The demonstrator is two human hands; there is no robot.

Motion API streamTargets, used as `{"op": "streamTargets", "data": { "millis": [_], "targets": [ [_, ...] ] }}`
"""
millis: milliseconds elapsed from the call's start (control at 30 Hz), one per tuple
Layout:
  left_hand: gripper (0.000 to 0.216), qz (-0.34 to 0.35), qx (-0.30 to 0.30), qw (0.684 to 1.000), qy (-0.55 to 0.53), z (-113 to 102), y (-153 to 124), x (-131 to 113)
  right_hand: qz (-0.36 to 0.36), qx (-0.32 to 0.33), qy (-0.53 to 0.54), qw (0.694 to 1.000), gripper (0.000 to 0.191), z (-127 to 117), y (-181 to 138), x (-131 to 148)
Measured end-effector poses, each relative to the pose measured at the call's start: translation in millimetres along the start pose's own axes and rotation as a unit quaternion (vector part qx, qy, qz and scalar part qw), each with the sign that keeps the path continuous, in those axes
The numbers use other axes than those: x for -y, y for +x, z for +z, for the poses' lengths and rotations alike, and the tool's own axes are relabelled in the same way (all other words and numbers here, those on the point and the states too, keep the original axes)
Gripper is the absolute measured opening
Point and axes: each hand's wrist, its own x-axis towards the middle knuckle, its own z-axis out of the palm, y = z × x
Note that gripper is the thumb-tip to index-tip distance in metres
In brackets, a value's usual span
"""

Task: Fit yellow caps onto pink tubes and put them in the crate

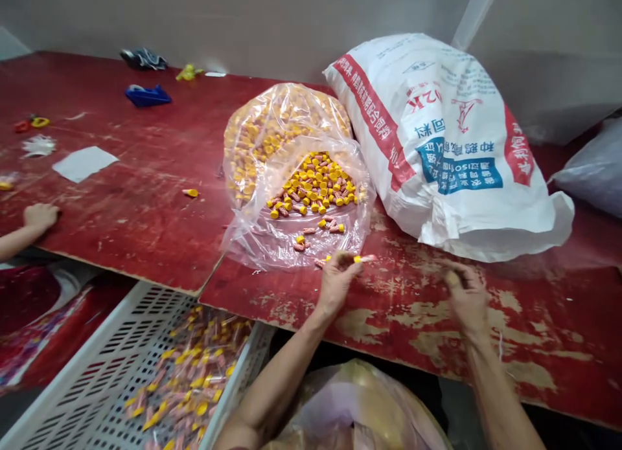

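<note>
My left hand (336,283) rests on the worn red table (146,197) at the mouth of a clear plastic bag (296,178). Its fingers pinch a small pink piece with a yellow cap (364,259). The bag lies open and holds a heap of the same yellow-capped pink pieces (315,188). My right hand (465,296) lies on the table to the right, fingers curled and blurred by motion; what it holds, if anything, does not show.
A big white woven sack (447,146) lies right of the bag. A white perforated crate (121,366) with packed pieces stands below the table's edge. Another person's hand (39,215) rests at the left edge. One loose yellow piece (191,192), white paper (83,162) and blue item (147,95) lie on the table.
</note>
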Motion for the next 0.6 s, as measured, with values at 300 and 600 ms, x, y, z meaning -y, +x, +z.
{"op": "streamTargets", "data": {
  "millis": [300,600],
  "targets": [
    [0.024,0.02,0.026,0.996,0.088,24,-35,22,-0.143,0.199,-0.032,0.969,0.019,65,-42,24],
    [0.027,0.012,-0.014,0.992,0.125,-7,-31,19,-0.27,0.195,-0.037,0.942,0.026,103,-78,24]
  ]
}}
